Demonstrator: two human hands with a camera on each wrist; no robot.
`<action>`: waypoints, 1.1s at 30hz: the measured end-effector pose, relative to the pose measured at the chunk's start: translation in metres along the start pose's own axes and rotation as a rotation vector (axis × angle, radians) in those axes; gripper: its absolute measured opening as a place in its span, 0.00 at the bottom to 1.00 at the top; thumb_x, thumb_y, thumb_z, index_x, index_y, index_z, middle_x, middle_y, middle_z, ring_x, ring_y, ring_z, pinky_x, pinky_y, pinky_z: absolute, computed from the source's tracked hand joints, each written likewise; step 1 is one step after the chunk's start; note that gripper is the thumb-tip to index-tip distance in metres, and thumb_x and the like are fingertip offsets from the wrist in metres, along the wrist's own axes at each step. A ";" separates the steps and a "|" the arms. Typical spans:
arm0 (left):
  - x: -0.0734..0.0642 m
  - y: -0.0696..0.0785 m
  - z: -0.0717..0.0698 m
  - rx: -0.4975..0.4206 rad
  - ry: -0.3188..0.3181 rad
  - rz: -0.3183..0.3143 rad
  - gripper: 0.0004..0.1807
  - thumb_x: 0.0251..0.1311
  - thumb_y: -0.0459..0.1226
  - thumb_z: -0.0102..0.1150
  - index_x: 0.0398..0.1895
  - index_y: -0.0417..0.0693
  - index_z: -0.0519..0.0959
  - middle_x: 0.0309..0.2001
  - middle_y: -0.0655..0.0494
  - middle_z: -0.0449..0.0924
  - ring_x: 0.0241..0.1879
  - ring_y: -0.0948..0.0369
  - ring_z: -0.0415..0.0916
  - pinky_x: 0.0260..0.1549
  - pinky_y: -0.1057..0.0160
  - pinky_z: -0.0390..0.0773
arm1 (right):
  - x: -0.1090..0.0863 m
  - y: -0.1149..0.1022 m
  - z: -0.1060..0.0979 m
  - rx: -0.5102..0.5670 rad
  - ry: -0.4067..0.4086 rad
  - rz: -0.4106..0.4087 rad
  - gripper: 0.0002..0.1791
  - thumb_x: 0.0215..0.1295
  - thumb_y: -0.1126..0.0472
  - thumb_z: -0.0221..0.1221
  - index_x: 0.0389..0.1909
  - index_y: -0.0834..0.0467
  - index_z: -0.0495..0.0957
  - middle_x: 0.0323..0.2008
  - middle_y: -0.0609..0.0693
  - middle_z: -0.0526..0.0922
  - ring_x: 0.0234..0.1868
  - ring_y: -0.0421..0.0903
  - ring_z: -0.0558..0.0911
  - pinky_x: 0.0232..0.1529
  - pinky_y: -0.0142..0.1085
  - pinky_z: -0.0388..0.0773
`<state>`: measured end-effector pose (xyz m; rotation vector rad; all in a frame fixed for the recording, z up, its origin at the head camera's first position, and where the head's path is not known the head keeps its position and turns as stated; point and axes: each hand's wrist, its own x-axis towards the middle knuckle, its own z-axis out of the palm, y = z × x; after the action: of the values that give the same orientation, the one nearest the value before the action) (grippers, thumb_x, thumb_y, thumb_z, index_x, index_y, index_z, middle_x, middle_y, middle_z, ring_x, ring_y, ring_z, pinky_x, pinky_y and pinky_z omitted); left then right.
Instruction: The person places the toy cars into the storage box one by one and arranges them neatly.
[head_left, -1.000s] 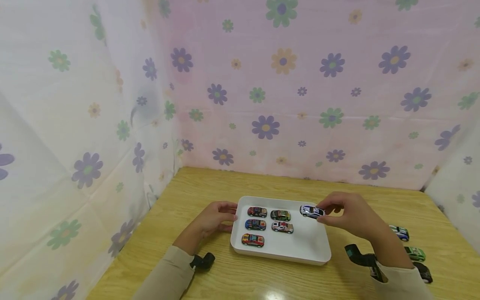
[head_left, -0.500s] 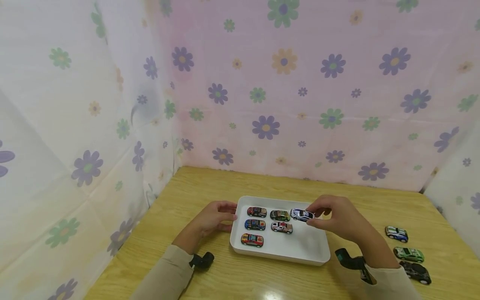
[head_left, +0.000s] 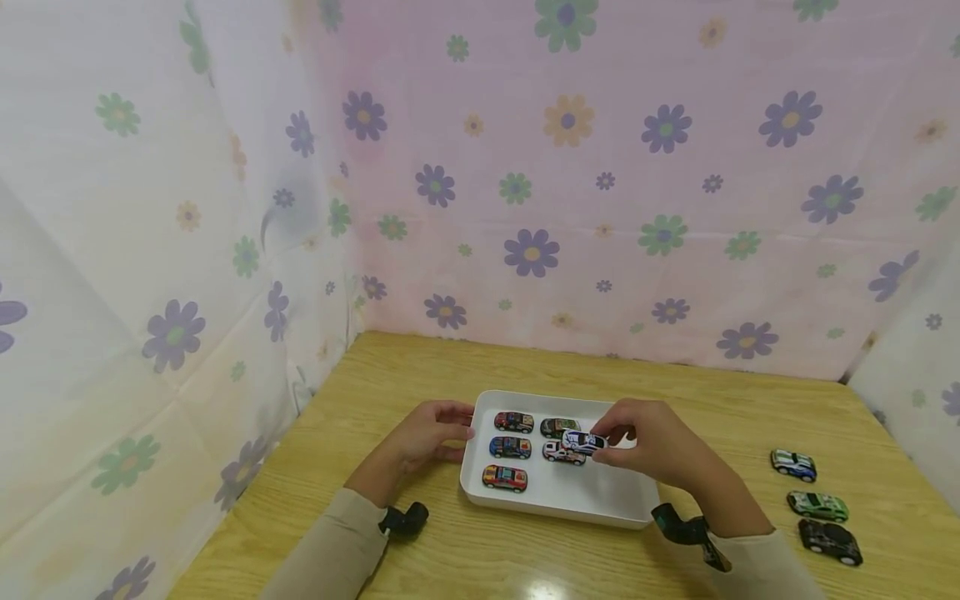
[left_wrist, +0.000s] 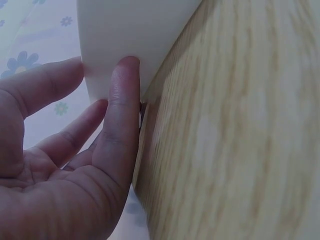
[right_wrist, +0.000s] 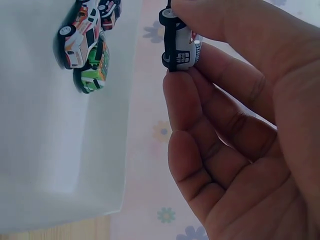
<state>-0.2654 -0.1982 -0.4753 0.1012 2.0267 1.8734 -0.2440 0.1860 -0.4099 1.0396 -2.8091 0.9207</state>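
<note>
My right hand (head_left: 658, 440) pinches a white and blue toy car (head_left: 581, 442) between thumb and fingers, raised over the white tray (head_left: 607, 492). In the head view that car overlaps a green-and-black toy car (head_left: 555, 427) and a white-and-red toy car (head_left: 558, 453) standing in the tray. The right wrist view shows the pinched car (right_wrist: 182, 50) tilted, its wheels towards the tray. My left hand (head_left: 429, 437) touches the tray's left wall; in the left wrist view its fingertips (left_wrist: 125, 70) rest against the outer side.
The tray's left column has a dark red toy car (head_left: 513, 422), a blue one (head_left: 510, 447) and a red-yellow one (head_left: 505, 478). On the wooden table (head_left: 420, 542), at right, stand white-blue (head_left: 793, 466), green (head_left: 817, 506) and black (head_left: 830, 542) toy cars. Flowered cloth (head_left: 480, 192) hangs behind.
The right hand has carried the white and blue car leftward across the tray, from its right side to above the middle column. The left hand has stayed at the tray's wall.
</note>
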 end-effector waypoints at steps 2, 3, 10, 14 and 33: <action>0.000 0.000 0.000 -0.003 0.001 -0.001 0.26 0.66 0.31 0.65 0.67 0.38 0.74 0.61 0.40 0.78 0.52 0.54 0.82 0.45 0.52 0.89 | 0.001 -0.001 0.002 0.015 -0.019 0.010 0.11 0.59 0.49 0.75 0.42 0.43 0.88 0.37 0.35 0.84 0.36 0.31 0.82 0.39 0.38 0.84; 0.000 -0.001 0.001 -0.002 0.001 0.000 0.26 0.67 0.31 0.65 0.67 0.38 0.74 0.61 0.40 0.78 0.52 0.54 0.82 0.45 0.52 0.89 | 0.001 -0.001 0.004 0.022 -0.030 0.019 0.11 0.59 0.49 0.75 0.42 0.43 0.88 0.37 0.35 0.84 0.36 0.31 0.82 0.38 0.36 0.84; -0.001 0.001 0.002 0.012 0.013 -0.005 0.26 0.67 0.31 0.65 0.67 0.37 0.74 0.61 0.40 0.78 0.52 0.54 0.82 0.45 0.52 0.89 | 0.005 -0.006 0.013 0.062 -0.086 0.102 0.12 0.57 0.51 0.76 0.41 0.46 0.88 0.36 0.38 0.85 0.36 0.34 0.82 0.36 0.30 0.82; -0.001 0.002 0.002 0.006 0.014 -0.007 0.27 0.66 0.32 0.66 0.68 0.37 0.74 0.61 0.40 0.78 0.52 0.54 0.82 0.46 0.52 0.89 | 0.007 -0.008 0.018 0.078 -0.094 0.107 0.11 0.56 0.52 0.77 0.40 0.47 0.89 0.35 0.38 0.85 0.35 0.35 0.82 0.35 0.30 0.81; -0.001 0.002 0.002 -0.009 -0.001 0.000 0.27 0.66 0.31 0.65 0.67 0.36 0.73 0.61 0.39 0.78 0.51 0.55 0.83 0.45 0.54 0.89 | 0.010 -0.010 0.036 0.107 -0.155 0.101 0.12 0.53 0.55 0.79 0.37 0.49 0.89 0.35 0.40 0.86 0.33 0.35 0.82 0.34 0.30 0.82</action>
<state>-0.2641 -0.1961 -0.4731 0.1003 2.0171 1.8821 -0.2394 0.1549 -0.4322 1.0319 -2.9934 1.0550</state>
